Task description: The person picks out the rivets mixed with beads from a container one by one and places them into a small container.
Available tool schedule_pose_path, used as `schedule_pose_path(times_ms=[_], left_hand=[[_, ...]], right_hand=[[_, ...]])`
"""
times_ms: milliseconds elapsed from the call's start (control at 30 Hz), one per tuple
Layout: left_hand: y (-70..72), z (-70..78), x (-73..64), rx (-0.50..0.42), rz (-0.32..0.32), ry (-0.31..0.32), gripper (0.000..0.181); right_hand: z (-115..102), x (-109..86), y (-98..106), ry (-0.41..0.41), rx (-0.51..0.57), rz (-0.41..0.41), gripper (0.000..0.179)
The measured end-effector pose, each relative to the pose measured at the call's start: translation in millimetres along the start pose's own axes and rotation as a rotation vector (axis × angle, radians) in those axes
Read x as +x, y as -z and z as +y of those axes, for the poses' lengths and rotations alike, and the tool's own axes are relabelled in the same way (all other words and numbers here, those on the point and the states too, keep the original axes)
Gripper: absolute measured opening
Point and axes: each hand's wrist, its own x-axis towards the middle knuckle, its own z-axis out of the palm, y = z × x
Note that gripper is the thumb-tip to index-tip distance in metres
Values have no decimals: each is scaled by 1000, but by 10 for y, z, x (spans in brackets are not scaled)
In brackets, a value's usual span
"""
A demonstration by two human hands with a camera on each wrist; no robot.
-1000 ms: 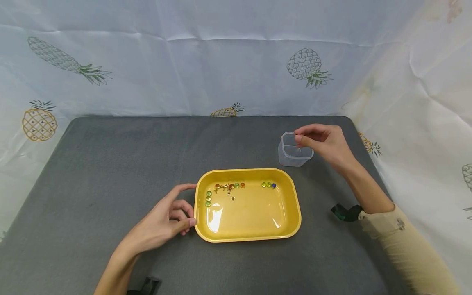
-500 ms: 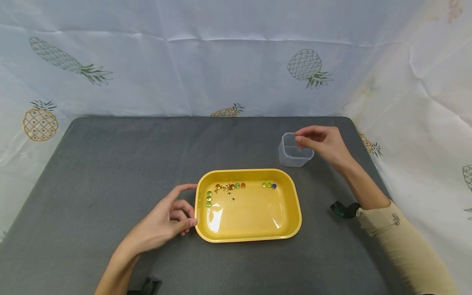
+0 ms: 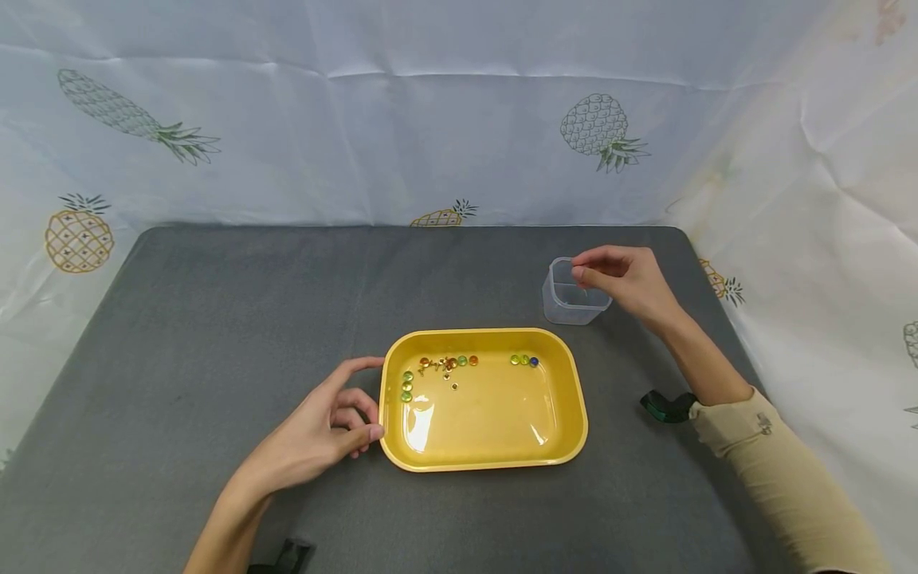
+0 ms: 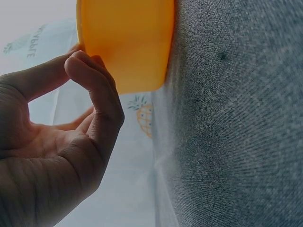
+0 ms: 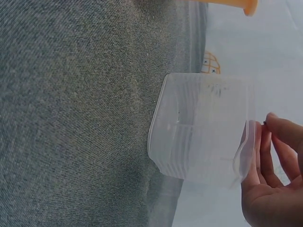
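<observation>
A yellow tray [image 3: 488, 465] lies on the table and holds several green and orange glass beads, a blue bead [image 3: 534, 362] and a cluster of small gold-coloured pieces [image 3: 441, 365]. At its left side is my left hand [image 3: 315, 434], index fingertip and thumb touching the outer wall, the other fingers loosely bent. My right hand [image 3: 624, 283] hovers over the rim of a small clear plastic container [image 3: 570, 312] behind the tray's right end. Between its thumb and finger a tiny dark piece [image 5: 265, 123] shows in the right wrist view; I cannot tell its kind.
A grey cloth-covered table [image 3: 215, 343] carries everything. White cloth with pineapple prints [image 3: 459, 143] hangs behind it and along the sides. A dark strap [image 3: 667, 406] sticks out by the right sleeve [image 3: 782, 470].
My right wrist and sleeve have shifted slightly left, with the fingertips still over the container. The left hand, the tray and the beads look unchanged.
</observation>
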Motion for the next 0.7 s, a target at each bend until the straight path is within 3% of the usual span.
schedule_pose_path(times_ms=[700], left_hand=[[-5,-28,6,1,5,15,82]], right_hand=[[50,-12,-46,9,-61,-4,24]])
